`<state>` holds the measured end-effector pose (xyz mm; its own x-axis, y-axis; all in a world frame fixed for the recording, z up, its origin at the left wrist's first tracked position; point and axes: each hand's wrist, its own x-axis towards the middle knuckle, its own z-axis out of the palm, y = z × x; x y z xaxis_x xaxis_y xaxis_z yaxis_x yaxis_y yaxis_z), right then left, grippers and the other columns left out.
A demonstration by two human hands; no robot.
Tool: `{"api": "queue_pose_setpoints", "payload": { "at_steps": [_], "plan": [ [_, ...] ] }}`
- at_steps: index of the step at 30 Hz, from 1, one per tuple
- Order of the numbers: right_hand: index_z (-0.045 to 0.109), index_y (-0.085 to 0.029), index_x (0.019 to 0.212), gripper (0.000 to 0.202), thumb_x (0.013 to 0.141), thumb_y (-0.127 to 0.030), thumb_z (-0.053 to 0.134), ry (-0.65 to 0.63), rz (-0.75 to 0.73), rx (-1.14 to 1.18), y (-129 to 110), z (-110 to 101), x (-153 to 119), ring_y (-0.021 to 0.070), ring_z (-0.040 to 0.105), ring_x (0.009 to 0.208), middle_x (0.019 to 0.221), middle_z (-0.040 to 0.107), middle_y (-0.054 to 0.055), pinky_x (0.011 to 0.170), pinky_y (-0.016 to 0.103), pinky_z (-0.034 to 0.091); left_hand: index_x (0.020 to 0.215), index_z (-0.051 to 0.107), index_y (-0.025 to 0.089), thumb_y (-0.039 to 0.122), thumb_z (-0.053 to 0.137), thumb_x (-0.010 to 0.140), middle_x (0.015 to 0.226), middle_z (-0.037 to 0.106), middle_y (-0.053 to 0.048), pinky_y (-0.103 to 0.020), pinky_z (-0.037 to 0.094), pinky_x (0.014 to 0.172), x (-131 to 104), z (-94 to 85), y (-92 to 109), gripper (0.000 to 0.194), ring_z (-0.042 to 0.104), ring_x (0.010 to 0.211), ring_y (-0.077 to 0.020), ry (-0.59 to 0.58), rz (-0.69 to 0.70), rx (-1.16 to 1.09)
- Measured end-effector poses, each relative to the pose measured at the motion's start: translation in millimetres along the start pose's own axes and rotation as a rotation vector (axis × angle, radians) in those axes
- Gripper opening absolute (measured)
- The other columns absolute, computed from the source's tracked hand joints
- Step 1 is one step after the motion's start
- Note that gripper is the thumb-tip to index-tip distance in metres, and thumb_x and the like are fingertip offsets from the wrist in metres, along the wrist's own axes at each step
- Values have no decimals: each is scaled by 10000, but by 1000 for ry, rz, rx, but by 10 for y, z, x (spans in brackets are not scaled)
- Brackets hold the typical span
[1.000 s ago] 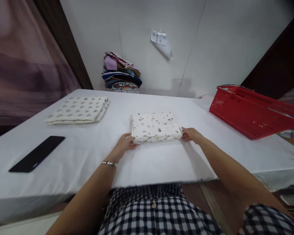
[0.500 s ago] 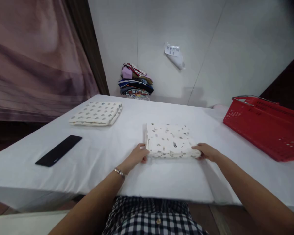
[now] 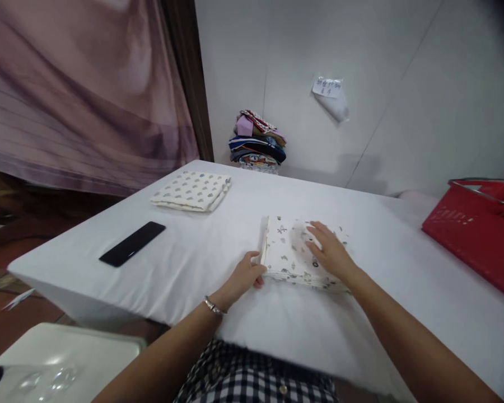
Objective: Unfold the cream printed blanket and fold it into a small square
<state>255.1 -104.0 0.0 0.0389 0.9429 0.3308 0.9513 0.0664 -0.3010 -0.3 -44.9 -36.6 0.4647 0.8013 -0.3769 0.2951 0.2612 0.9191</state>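
Observation:
A folded white cloth with small printed figures point(image 3: 292, 263) lies flat on the white-covered table point(image 3: 218, 240). My left hand point(image 3: 250, 272) pinches its near left corner between thumb and fingers. Over the cloth's right part is my right hand point(image 3: 330, 249), fingers spread, with nothing gripped; whether the fingertips touch the fabric is hard to tell. Farther back on the left rests another folded cream cloth with a repeated small pattern point(image 3: 193, 191).
A black phone-like slab point(image 3: 133, 243) lies at the left of the table. On the right stands a red basket point(image 3: 479, 229). Stacked folded clothes point(image 3: 258, 143) are behind the far edge. A pale stool point(image 3: 67, 352) is at lower left.
My right hand has let go of the cloth's near right corner and moved up over its top, fingers opened. My left hand stays at its corner. The view has turned slightly left.

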Motion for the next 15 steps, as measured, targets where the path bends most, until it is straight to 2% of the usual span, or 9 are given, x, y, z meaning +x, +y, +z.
{"api": "queue_pose_setpoints", "payload": {
  "at_steps": [3,5,7,10,12,15],
  "plan": [
    [409,-205,1384,514,926,-425,330,-183,-99,18,-290,346,228,251,224,1385,1490,309,84,1105,472,230,1268,345,105,193,549,736,550,558,32,-236,460,489,-16,6,5,576,553,496,-138,12,-4,-26],
    [364,-203,1412,546,933,-458,304,-300,-96,-15,-363,553,277,261,170,1400,1513,254,83,1109,498,175,1246,358,108,178,538,742,554,552,34,-237,465,495,-34,13,20,539,555,508,-137,19,-5,-32],
    [339,-208,1425,566,939,-490,269,-354,-85,-46,-360,687,275,252,137,1408,1526,217,75,1115,496,132,1222,370,118,178,537,748,558,550,36,-241,465,498,-48,19,27,506,549,500,-133,20,-12,-25],
    [315,-225,1438,586,939,-521,233,-373,-72,-53,-307,745,252,230,100,1416,1536,183,56,1124,474,96,1167,410,144,208,544,757,637,589,14,-241,464,515,-67,17,8,436,550,515,-122,16,5,15],
    [305,-232,1444,596,936,-533,222,-388,-56,-45,-286,733,251,227,89,1418,1538,172,47,1126,469,81,1127,444,165,244,543,769,760,630,-20,-239,459,548,-89,4,-16,379,569,593,-125,31,69,95],
    [303,-232,1447,618,927,-557,227,-401,-38,-28,-284,717,261,235,86,1418,1538,167,46,1128,470,68,1108,480,192,298,568,768,899,632,-34,-259,439,623,-139,-25,-30,367,569,702,-140,134,186,317]
  ]
}}
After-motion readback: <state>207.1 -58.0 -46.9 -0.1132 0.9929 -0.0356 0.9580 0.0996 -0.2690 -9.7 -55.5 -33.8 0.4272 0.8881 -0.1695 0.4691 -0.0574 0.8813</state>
